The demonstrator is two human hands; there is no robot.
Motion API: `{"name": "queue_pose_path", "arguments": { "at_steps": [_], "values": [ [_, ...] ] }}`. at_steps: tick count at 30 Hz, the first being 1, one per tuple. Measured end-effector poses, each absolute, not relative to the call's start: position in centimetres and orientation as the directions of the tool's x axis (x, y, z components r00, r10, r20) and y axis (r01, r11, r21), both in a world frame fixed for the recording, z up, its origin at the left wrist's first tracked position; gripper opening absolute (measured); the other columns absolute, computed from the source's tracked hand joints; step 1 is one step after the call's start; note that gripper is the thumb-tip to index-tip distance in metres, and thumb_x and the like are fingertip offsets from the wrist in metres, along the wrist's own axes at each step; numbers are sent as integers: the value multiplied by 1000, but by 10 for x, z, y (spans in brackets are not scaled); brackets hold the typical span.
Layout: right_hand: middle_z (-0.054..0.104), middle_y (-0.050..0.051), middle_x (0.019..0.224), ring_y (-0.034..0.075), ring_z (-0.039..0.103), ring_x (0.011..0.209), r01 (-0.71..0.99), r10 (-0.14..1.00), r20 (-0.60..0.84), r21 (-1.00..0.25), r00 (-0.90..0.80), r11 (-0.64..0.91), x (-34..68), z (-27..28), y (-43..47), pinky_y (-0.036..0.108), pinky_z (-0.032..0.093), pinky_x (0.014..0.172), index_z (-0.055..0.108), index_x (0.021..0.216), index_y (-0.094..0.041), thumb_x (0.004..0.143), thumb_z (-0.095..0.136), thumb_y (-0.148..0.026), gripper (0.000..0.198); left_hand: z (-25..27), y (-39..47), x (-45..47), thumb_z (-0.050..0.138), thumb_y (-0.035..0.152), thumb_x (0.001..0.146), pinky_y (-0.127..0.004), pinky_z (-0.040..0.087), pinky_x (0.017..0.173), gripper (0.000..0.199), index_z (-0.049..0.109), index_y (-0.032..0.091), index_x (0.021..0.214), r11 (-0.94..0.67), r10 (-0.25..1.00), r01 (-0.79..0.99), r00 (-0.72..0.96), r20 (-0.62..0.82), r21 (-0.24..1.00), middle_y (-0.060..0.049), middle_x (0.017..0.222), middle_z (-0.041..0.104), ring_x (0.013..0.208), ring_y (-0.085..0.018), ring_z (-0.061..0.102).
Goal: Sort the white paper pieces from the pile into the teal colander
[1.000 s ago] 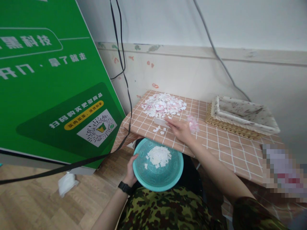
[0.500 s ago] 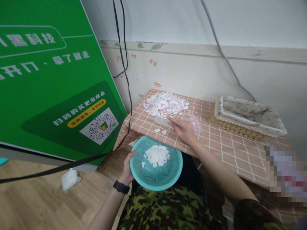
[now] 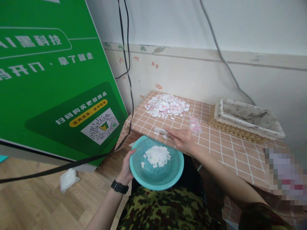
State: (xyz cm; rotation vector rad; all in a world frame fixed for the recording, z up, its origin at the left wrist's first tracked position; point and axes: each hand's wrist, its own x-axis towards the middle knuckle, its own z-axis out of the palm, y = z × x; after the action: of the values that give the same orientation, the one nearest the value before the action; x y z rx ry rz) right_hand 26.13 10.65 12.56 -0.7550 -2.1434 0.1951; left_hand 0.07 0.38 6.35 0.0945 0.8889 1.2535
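My left hand (image 3: 126,166) grips the left rim of a round turquoise plastic strainer basket (image 3: 155,185), below the table's front edge. A small heap of white paper scraps (image 3: 157,156) lies in the basket. My right hand (image 3: 181,139) is closed on a flat white rectangular piece (image 3: 161,130), tilted almost edge-on, near the table's front edge. A few loose scraps (image 3: 164,136) lie right by it. Farther back sits a large pile of white and pink paper scraps (image 3: 166,105). Crumpled clear plastic with pink parts (image 3: 195,124) rests just beyond my right hand.
A lined wicker basket (image 3: 247,121) stands at the right of the checked tablecloth (image 3: 230,150). On the left is a large green panel (image 3: 48,95), with a black strap (image 3: 96,157) crossing in front. A white bag (image 3: 68,179) lies on the floor.
My right hand has drawn the flat white piece from the big pile toward the table's front edge and tilted it more upright. The basket in my left hand stays nearly in place.
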Motion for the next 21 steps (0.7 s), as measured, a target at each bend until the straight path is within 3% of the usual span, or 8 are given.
{"name": "queue_pose_path", "arguments": {
  "at_steps": [5,10,14,17,21],
  "values": [
    [65,1,112,16,64,93,391,508,687,-338,-520,856,262,124,83,31,55,75,48,128,-32,82,55,-15,49,64,6,0,62,26,73,-36,52,70,17,68,11,80,383,842,-783,77,-534,490,-8,72,72,65,-22,66],
    [66,0,111,15,65,91,365,538,670,-397,-512,842,262,132,73,29,55,74,49,127,-32,84,52,-15,46,69,6,1,62,26,73,-36,52,69,18,68,11,81,384,846,-776,79,-527,500,-9,74,73,66,-23,67],
    [70,1,97,15,66,75,555,642,687,-404,-340,727,275,140,93,28,53,66,56,121,-30,87,50,-20,36,69,5,2,63,24,71,-38,53,68,14,68,13,78,359,844,-772,30,-535,524,-7,66,71,66,-25,67],
    [71,2,80,14,63,60,738,672,708,-332,-216,587,291,142,115,27,49,58,60,116,-28,87,51,-27,31,62,4,5,63,24,71,-36,53,67,15,68,13,78,356,848,-770,29,-529,529,-7,65,70,66,-24,67],
    [69,1,67,14,62,55,820,659,719,-229,-221,525,303,138,132,26,45,57,61,116,-27,88,49,-30,31,42,3,11,64,24,70,-35,52,64,16,68,12,79,358,847,-772,32,-531,525,-9,71,72,61,-22,66]
  ]
}}
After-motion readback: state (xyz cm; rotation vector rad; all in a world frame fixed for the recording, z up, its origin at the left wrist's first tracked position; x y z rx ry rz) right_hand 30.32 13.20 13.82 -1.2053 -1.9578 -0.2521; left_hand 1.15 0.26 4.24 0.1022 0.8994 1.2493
